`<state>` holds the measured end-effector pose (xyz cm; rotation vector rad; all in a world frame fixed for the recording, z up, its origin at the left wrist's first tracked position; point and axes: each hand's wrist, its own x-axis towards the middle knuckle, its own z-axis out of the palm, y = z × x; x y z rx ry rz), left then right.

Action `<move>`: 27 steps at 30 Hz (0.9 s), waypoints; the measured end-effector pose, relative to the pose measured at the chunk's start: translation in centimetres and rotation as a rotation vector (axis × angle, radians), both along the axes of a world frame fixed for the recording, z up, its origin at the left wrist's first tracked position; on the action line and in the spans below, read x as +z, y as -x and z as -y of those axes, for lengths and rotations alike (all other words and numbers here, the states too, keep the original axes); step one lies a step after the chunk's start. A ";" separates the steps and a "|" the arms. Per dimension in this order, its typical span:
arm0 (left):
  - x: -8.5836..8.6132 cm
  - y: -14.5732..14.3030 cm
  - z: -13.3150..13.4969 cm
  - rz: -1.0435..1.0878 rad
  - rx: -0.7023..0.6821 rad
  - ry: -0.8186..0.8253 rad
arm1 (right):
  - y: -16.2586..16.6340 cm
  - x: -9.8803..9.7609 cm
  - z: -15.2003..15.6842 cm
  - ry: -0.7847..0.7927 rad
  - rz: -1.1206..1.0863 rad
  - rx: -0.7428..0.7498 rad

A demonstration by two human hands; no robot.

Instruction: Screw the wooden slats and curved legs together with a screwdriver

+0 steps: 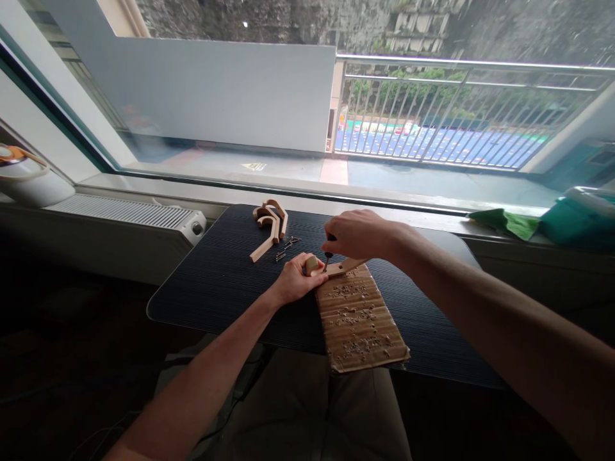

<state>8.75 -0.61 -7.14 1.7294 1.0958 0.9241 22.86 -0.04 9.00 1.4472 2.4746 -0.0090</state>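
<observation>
My right hand (pixel 353 234) is closed around the dark handle of a screwdriver (pixel 329 246), held upright with its shaft pointing down. The tip meets a pale wooden piece (pixel 343 266) that has a dark hole in it. My left hand (pixel 298 278) grips the left end of this wooden piece, thumb along its near side, close to the screwdriver tip. Under the wooden piece lies a cardboard sheet (pixel 355 326) pitted with many small holes. Left of the hands, curved wooden hooks (pixel 271 224) rest in a bunch, with several loose screws (pixel 287 248) beside them.
The dark table (pixel 216 282) stands against a window sill (pixel 298 192). A radiator (pixel 139 214) and a white round container (pixel 29 179) are at left. A green cloth (pixel 509 223) and a teal bin (pixel 581 218) sit at right.
</observation>
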 end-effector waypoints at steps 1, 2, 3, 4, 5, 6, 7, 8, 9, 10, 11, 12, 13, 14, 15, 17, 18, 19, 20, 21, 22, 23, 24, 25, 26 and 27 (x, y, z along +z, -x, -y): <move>0.0 0.0 0.0 -0.003 0.001 -0.002 | 0.1 0.0 0.1 -0.011 0.009 -0.006; -0.1 0.0 0.0 -0.007 0.004 -0.005 | 0.1 0.0 0.1 -0.019 0.015 -0.008; -0.1 0.0 -0.1 -0.011 0.007 -0.011 | 0.1 0.0 0.2 -0.020 0.013 -0.004; -0.1 0.0 -0.1 -0.014 0.009 -0.018 | 0.0 0.0 0.2 -0.014 0.002 0.006; -0.2 0.0 -0.1 -0.016 0.009 -0.024 | -0.1 0.0 0.3 -0.003 -0.017 0.020; -0.2 0.0 -0.1 -0.016 0.010 -0.030 | -0.3 0.0 0.3 0.010 -0.041 0.034; -0.2 0.0 -0.1 -0.016 0.011 -0.034 | -0.5 0.0 0.3 0.022 -0.063 0.046; -0.2 0.0 -0.1 -0.017 0.012 -0.039 | -0.7 0.0 0.3 0.030 -0.079 0.054; -0.1 0.0 -0.1 -0.021 0.012 -0.042 | -0.8 0.0 0.2 0.031 -0.087 0.056; -0.1 0.0 -0.1 -0.028 0.012 -0.045 | -1.0 0.0 0.2 0.029 -0.089 0.054; 0.0 0.0 -0.1 -0.035 0.011 -0.049 | -1.0 0.0 0.2 0.025 -0.088 0.048; 0.1 0.0 -0.1 -0.042 0.011 -0.052 | -1.0 -0.1 0.1 0.024 -0.082 0.041; 0.1 0.0 -0.1 -0.048 0.011 -0.054 | -1.0 -0.1 0.1 0.024 -0.073 0.033; 0.1 0.0 -0.1 -0.050 0.011 -0.054 | -0.9 0.0 0.1 0.025 -0.060 0.025; 0.1 0.0 -0.1 -0.048 0.010 -0.050 | -0.8 0.0 0.1 0.024 -0.043 0.016; 0.1 0.0 -0.1 -0.040 0.009 -0.037 | -0.5 0.1 0.1 0.011 -0.009 -0.004; 0.0 0.0 -0.1 -0.038 0.009 -0.030 | -0.4 0.2 0.1 0.002 0.005 -0.015; 0.0 0.0 -0.1 -0.037 0.010 -0.026 | -0.3 0.3 0.2 -0.007 0.017 -0.026; 0.0 0.0 -0.1 -0.038 0.010 -0.026 | -0.2 0.4 0.3 -0.013 0.028 -0.034; -0.1 0.0 -0.1 -0.041 0.010 -0.032 | -0.1 0.5 0.3 -0.012 0.039 -0.037; -0.1 0.0 -0.2 -0.045 0.009 -0.040 | -0.1 0.7 0.4 -0.005 0.045 -0.035; 0.0 0.0 -0.2 -0.047 0.009 -0.048 | -0.1 0.8 0.5 0.007 0.041 -0.025; 0.0 0.0 -0.1 -0.047 0.010 -0.052 | -0.2 0.8 0.6 0.020 0.030 -0.009; 0.1 0.0 -0.1 -0.045 0.012 -0.052 | -0.3 0.9 0.6 0.034 0.013 0.012; 0.1 0.0 -0.1 -0.041 0.013 -0.047 | -0.3 0.9 0.7 0.040 -0.005 0.034; 0.2 0.0 0.0 -0.037 0.015 -0.039 | -0.4 0.9 0.7 0.040 -0.019 0.052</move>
